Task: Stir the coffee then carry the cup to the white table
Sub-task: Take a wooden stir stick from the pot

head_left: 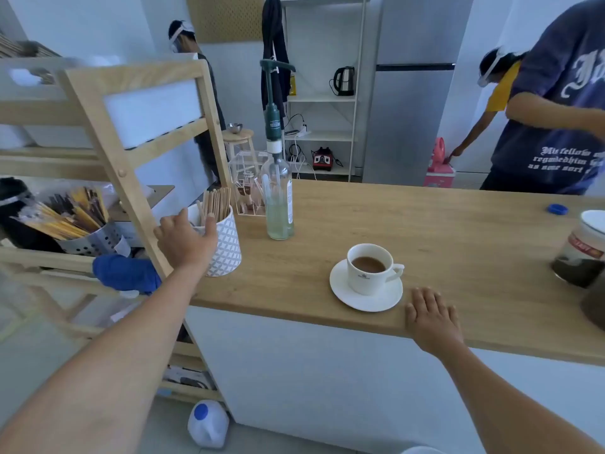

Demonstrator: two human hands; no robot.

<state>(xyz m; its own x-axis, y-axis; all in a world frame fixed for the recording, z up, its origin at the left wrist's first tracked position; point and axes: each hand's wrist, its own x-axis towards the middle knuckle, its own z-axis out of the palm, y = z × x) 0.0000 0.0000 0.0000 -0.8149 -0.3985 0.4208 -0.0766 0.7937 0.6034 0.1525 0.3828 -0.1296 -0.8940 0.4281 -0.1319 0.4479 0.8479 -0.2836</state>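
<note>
A white cup [373,273] of brown coffee stands on a white saucer [366,298] near the front edge of the wooden counter [425,224]. My right hand [430,317] lies flat on the counter edge, just right of the saucer, fingers spread and holding nothing. My left hand [185,237] reaches over the rim of a white patterned holder [226,247] full of wooden stir sticks [216,203]. Its fingers curl at the sticks; whether they grip one is hidden.
A glass bottle with a green pump [278,198] and a clear acrylic box [245,183] stand behind the holder. A coffee jar [582,253] and blue cap [557,209] sit at right. A wooden rack [131,158] stands left. Three other people stand beyond the counter.
</note>
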